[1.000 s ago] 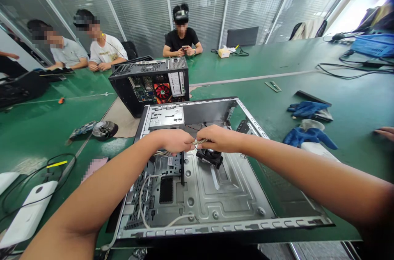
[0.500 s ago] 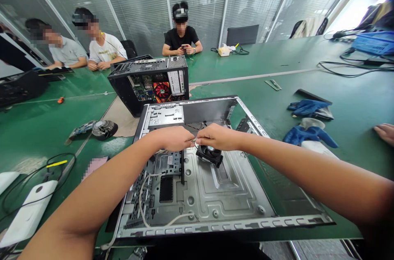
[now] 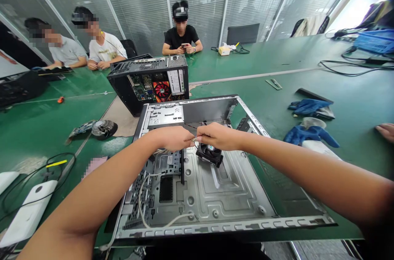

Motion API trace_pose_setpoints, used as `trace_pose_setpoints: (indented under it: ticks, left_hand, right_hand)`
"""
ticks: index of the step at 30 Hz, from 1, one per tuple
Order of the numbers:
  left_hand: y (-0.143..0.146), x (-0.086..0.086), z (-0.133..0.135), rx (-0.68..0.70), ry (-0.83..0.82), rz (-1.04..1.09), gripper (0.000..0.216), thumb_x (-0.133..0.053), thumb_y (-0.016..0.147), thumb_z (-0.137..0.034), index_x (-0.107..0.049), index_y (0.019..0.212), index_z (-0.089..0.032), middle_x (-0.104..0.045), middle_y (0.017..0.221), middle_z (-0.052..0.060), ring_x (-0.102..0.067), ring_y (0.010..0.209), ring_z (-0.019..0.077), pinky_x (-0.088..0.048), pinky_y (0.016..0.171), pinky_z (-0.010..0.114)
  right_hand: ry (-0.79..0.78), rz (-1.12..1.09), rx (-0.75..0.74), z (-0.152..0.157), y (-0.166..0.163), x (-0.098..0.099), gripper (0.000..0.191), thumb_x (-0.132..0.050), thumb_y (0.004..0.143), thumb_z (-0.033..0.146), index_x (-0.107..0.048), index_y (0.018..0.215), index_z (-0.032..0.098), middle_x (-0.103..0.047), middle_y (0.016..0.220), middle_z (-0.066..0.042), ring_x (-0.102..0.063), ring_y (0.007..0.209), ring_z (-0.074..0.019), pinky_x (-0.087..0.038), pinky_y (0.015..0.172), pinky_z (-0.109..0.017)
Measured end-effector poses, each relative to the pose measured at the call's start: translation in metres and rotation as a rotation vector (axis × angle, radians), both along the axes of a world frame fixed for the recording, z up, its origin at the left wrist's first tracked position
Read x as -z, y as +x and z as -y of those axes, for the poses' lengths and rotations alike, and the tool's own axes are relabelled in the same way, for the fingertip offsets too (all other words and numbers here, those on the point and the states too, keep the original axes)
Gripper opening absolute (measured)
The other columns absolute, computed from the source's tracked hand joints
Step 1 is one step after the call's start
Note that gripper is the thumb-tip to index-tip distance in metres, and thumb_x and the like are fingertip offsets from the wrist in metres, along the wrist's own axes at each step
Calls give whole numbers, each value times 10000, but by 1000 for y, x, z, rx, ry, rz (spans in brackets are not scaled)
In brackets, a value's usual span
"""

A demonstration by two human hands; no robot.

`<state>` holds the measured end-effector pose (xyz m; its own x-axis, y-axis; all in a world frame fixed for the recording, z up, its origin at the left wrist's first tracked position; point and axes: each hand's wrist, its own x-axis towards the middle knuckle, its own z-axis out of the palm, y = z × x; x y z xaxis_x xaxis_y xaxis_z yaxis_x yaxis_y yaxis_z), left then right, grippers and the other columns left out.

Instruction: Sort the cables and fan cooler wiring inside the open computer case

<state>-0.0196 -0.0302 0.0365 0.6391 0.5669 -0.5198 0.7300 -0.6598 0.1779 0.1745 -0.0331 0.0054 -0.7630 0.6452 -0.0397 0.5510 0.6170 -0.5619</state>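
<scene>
My left hand (image 3: pixel 178 138) and my right hand (image 3: pixel 215 136) meet above an open computer case (image 3: pixel 234 224) lying on its side. The fingers of both are pinched together around a thin cable (image 3: pixel 195 143), mostly hidden by the fingertips. Just below my right hand is a black CPU cooler fan (image 3: pixel 209 155), tilted over the bare metal floor of the case. Whether the fan hangs or rests there I cannot tell. A pale cable (image 3: pixel 140 198) curves along the left side inside the case.
Behind the case stands a second computer tower (image 3: pixel 147 83) with a red fan. Blue gloves (image 3: pixel 310 133) and memory modules (image 3: pixel 273 84) lie to the right. At left are a graphics card (image 3: pixel 80 131) and a white power bank-like block (image 3: pixel 30 213). Several people sit around the green table (image 3: pixel 234 67).
Both hands stay almost in place, still pinched together, with only a slight shift of the fingers. The fan keeps its position.
</scene>
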Motion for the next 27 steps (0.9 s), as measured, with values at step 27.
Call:
trace_pose_setpoints:
  ticks: [27]
  left_hand:
    - [5, -2, 6, 14, 144, -36, 364, -362, 914, -370, -668, 926, -173, -677, 859, 100, -584, 700, 205, -409, 637, 321]
  right_hand:
    - [-148, 9, 37, -4, -4, 1, 225, -436, 890, 329, -469, 720, 185, -453, 607, 26, -406, 577, -117, -309, 573, -254]
